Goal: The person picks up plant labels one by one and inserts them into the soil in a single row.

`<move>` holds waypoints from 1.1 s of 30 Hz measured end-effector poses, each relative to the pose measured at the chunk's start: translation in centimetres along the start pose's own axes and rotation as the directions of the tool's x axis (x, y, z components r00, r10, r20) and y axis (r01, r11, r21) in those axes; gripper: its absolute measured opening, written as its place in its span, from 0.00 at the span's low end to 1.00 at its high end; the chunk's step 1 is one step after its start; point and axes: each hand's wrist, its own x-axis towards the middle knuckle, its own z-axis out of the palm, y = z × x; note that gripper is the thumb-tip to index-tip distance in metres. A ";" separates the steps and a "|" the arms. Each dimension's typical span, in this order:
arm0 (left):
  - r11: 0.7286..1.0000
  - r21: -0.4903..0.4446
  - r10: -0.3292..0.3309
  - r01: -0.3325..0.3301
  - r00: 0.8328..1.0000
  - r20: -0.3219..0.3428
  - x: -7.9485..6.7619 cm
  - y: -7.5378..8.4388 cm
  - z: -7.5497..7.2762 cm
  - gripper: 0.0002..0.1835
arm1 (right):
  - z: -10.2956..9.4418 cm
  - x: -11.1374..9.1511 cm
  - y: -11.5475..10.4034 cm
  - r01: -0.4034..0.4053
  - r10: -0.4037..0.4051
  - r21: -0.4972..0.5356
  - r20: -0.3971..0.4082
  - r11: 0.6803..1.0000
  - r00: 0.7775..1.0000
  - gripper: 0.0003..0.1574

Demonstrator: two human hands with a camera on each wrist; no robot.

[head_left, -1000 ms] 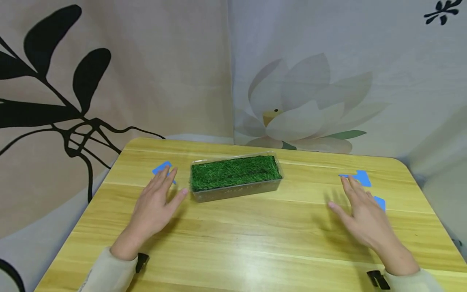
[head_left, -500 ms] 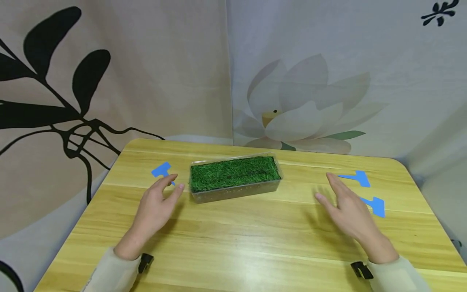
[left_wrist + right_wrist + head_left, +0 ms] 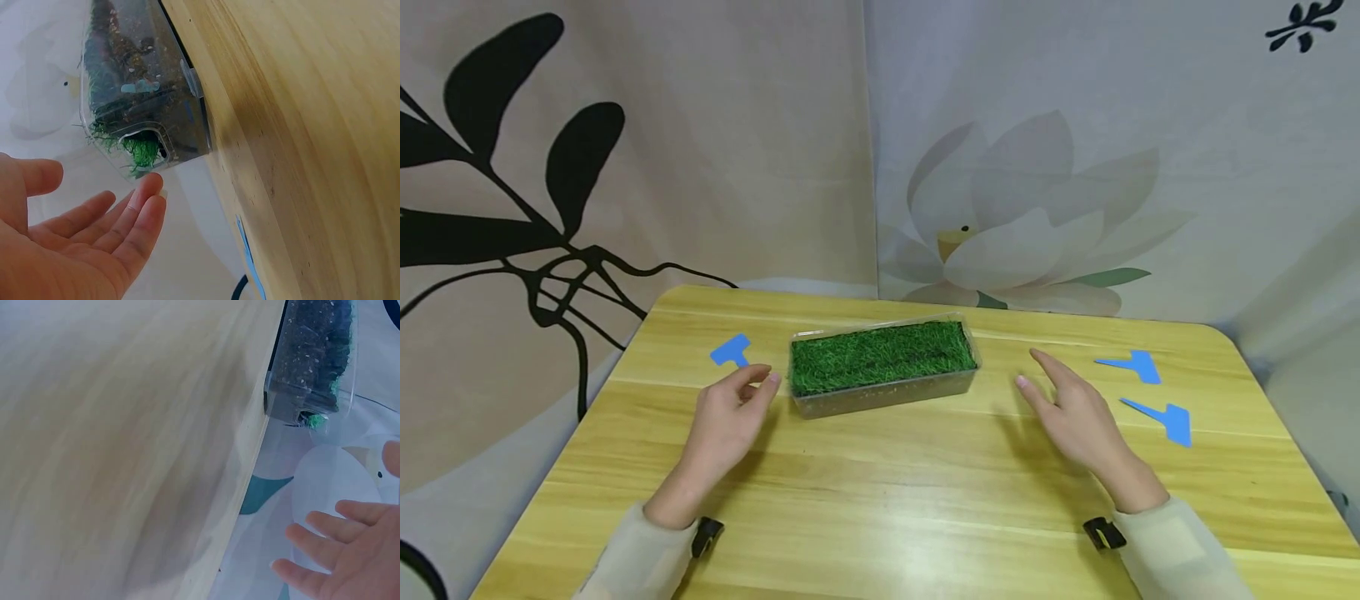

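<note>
A clear plastic box (image 3: 887, 396) with green artificial grass (image 3: 883, 357) on top stands near the table's back edge; in the left wrist view dark, soil-like filling shows through its wall. My left hand (image 3: 726, 421) hovers just left of the box, fingers loosely bent and holding nothing. One blue T-shaped plant label (image 3: 731, 350) lies beyond it, its stem partly hidden by the fingers. My right hand (image 3: 1078, 421) is over the table right of the box, fingers relaxed and apart from everything. Two more labels, a back one (image 3: 1138, 366) and a front one (image 3: 1172, 423), lie to its right.
The wooden table (image 3: 895, 500) has rounded back corners. Behind it hangs a cloth backdrop (image 3: 760, 167) printed with black leaves and a pale flower. A black clip (image 3: 706, 537) sits at the left cuff, another clip (image 3: 1103, 533) at the right.
My right hand has moved left toward the box, uncovering both right-hand labels. My left hand has shifted slightly right and nearer, its fingers bending more. Box and labels have stayed put.
</note>
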 end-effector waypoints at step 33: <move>0.995 -0.094 -0.026 0.030 0.998 0.049 1.8 0.4 1.3 0.15 | 2.8 6.6 -3.2 0.009 0.011 0.305 -0.062 0.952 0.998 0.17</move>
